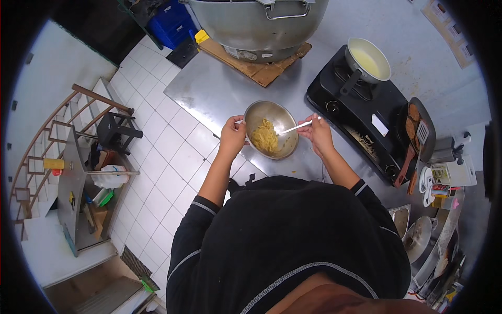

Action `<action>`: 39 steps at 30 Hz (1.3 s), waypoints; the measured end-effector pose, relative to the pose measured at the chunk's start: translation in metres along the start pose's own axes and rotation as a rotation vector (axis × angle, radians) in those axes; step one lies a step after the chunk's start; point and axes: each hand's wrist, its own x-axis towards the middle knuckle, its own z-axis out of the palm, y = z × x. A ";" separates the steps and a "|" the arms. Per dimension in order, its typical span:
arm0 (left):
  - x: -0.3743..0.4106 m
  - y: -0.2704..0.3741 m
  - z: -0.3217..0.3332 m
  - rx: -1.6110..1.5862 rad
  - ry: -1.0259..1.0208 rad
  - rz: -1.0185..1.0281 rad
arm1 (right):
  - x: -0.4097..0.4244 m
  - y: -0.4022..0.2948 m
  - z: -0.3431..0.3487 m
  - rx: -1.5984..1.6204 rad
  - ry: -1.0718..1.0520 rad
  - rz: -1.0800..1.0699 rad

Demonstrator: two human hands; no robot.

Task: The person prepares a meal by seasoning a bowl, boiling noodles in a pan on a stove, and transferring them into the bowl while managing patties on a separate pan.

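A round metal mixing bowl [288, 114] is before me, over the front part of the steel table [219, 84]. My left hand [234, 134] grips its left rim, thumb on the inside. Inside the bowl lies a yellow, clumpy food mixture [265, 138], with small bits stuck to the wall around it. My right hand [319, 131] pinches the handle of a light-coloured spoon or fork [296, 127]. The utensil's far end reaches into the right side of the mixture, so its tip is hidden.
A black Rinnai gas stove [357, 121] carries a pan with yellowish liquid [368, 64] and a dark pan with browned food [429, 114], a slotted turner [422, 131] among it. Behind the bowl, a large metal pot [255, 27] stands over cardboard [262, 74]. Left is tiled floor [157, 149].
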 end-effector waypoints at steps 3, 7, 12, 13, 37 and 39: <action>0.003 -0.007 -0.004 0.009 -0.003 0.007 | -0.014 -0.021 0.019 -0.177 -0.152 -0.303; 0.003 -0.004 -0.012 0.079 -0.021 -0.006 | -0.028 -0.048 0.048 -0.717 -0.449 -0.771; 0.004 -0.004 -0.016 0.083 -0.008 -0.014 | 0.024 -0.019 0.023 -0.591 -0.374 -0.715; 0.006 -0.004 -0.016 0.065 -0.008 -0.023 | 0.033 -0.002 0.009 -0.404 -0.318 -0.537; 0.015 -0.018 -0.018 -0.026 -0.025 -0.100 | 0.021 0.009 0.007 -0.376 -0.233 -0.462; 0.020 -0.022 -0.018 -0.048 0.009 -0.112 | 0.014 0.016 0.001 -0.177 -0.127 -0.202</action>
